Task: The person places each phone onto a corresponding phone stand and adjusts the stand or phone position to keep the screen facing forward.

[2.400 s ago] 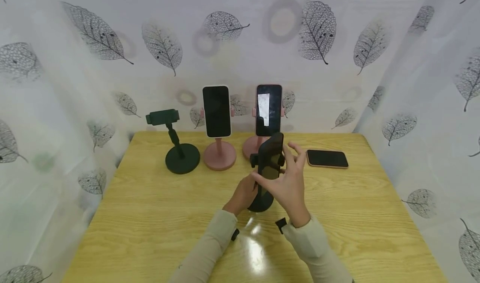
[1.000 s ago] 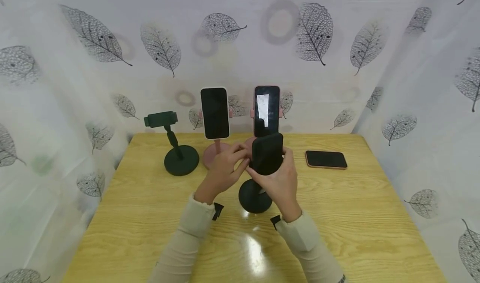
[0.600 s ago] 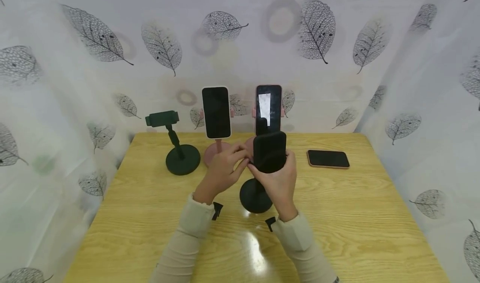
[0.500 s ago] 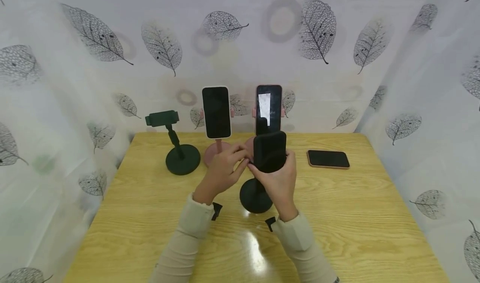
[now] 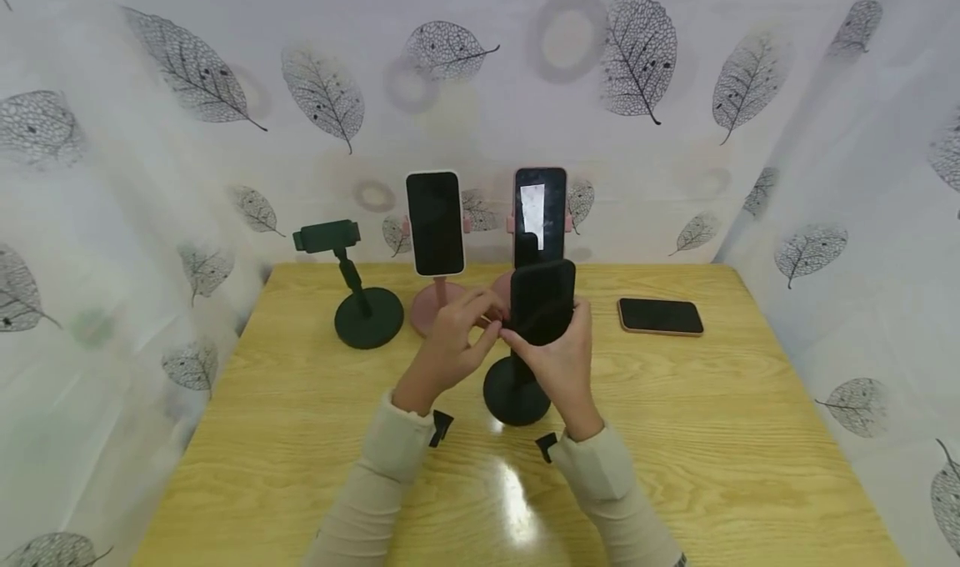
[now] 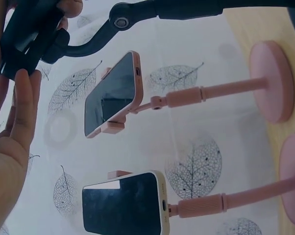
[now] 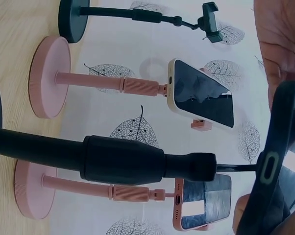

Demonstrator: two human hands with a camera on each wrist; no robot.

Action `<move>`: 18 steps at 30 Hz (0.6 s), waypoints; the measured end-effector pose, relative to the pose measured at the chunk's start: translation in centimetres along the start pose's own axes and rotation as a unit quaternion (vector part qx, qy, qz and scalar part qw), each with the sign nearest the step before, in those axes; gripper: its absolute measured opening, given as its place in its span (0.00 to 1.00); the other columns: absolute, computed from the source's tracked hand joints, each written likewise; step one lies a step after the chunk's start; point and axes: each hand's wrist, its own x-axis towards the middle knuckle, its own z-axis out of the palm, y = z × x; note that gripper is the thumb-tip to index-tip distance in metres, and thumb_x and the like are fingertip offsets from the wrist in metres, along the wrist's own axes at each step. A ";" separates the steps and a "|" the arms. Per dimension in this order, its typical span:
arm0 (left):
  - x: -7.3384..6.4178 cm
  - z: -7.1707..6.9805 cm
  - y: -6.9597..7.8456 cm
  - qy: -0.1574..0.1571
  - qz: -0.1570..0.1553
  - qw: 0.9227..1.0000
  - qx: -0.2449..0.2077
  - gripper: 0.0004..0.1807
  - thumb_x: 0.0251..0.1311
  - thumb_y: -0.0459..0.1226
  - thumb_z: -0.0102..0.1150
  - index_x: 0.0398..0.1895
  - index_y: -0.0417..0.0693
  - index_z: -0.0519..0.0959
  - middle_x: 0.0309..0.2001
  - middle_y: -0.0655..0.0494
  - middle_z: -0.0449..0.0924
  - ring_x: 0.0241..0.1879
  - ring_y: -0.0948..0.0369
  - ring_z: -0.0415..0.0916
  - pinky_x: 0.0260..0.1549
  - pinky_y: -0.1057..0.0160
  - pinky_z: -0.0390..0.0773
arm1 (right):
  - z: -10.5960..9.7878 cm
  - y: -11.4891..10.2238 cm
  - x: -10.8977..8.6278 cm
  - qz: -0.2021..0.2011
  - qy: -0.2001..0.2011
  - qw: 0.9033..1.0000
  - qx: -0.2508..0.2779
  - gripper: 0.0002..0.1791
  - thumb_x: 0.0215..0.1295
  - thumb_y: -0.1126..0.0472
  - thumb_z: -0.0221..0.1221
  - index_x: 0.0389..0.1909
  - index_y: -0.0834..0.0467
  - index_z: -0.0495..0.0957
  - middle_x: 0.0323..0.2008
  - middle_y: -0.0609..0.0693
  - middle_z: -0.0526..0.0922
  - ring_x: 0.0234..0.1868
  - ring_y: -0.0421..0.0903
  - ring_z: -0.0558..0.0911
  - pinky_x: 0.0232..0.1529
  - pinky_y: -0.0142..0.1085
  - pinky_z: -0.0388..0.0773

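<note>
Head view: a yellow wood-grain surface [image 5: 300, 434], glare-streaked at the near middle, walled in left, right and far by pale leaf-printed sheeting [image 5: 510, 125]. Along the far side, left to right, a green stand [image 5: 351, 275], then two pink stands [image 5: 440, 288] bearing a white-edged phone [image 5: 436, 223] and a pink-edged phone [image 5: 552, 213]. Far right, lying flat, a dark-screened phone [image 5: 660, 316]. Nearer, around the middle, a black stand [image 5: 517, 400] with a black phone [image 5: 542, 296] raised at its top. Right hand's [image 5: 562, 363] fingers curled about the black phone; left hand's [image 5: 453, 340] fingers pinching the black stand's head, by that phone's left edge.
</note>
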 end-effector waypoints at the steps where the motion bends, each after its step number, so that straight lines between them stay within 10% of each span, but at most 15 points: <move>1: 0.0 0.0 0.0 -0.001 -0.001 1.000 -0.007 0.04 0.61 0.28 0.55 0.38 0.38 0.76 0.38 0.47 0.76 0.37 0.58 0.79 0.37 0.66 0.82 | 0.0 0.0 0.0 0.000 -0.003 1.000 -0.003 0.45 0.39 0.61 0.76 0.55 0.65 0.59 0.50 0.60 0.69 0.47 0.52 0.71 0.48 0.44 0.69; 18: 0.5 0.1 0.5 -0.015 -0.004 1.000 0.002 0.05 0.57 0.25 0.51 0.29 0.40 0.76 0.41 0.48 0.70 0.37 0.58 0.72 0.34 0.67 0.81 | -0.3 -0.1 -0.3 -0.032 0.007 0.999 0.004 0.44 0.37 0.62 0.77 0.54 0.65 0.61 0.49 0.61 0.70 0.46 0.51 0.72 0.45 0.43 0.71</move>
